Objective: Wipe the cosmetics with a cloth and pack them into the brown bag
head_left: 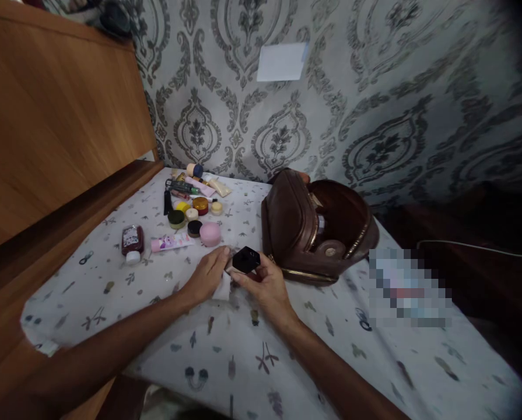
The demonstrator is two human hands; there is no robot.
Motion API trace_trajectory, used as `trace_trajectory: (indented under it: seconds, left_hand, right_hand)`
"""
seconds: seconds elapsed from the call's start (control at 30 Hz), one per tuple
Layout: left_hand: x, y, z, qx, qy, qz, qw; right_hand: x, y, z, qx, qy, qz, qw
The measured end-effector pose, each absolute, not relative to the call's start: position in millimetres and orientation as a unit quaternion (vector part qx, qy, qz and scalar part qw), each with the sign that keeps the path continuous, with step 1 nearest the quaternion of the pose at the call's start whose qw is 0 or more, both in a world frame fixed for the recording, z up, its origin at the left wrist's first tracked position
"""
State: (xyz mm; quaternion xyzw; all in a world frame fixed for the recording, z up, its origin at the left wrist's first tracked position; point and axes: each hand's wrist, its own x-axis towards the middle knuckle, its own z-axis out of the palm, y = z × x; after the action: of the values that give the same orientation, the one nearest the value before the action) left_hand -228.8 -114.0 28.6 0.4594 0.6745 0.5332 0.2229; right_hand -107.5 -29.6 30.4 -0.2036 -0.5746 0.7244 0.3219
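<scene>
In front of me, my right hand point(269, 287) grips a small container with a black, angular top point(246, 260); its lower part is pale and mostly covered by my fingers. My left hand point(207, 275) is closed on a white wipe point(222, 288), which hangs below the fingers and touches the container's side. Just beyond the left hand stand a pink round jar point(210, 234) and a small dark-lidded jar point(195, 228). A pink tube point(172, 242) lies to their left. Right of my hands sits a brown leather bag point(287, 221), its zipped top gaping.
A bottle of dark red liquid with a white cap point(133, 256) lies at the left. Several jars, including an amber one point(200, 205), and tubes cluster at the back. A wooden cabinet point(59, 105) borders the patterned tablecloth point(191, 332); a blurred-out item point(409, 289) lies right.
</scene>
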Motion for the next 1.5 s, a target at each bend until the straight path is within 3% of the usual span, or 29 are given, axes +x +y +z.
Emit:
trace_trajectory:
  seconds: [0.7, 1.13, 1.5]
  left_hand:
    - [-228, -122, 43, 0.547, 0.642, 0.533, 0.062]
    - [-237, -121, 22, 0.666, 0.673, 0.293, 0.134]
    - [-237, -122, 51, 0.640, 0.614, 0.396, 0.239]
  right_hand:
    - [-112, -31, 17, -0.172, -0.595, 0.720, 0.312]
    - [-107, -19, 19, -0.241, -0.510, 0.730, 0.386]
    - [-101, -15, 37, -0.198, -0.503, 0.758, 0.365]
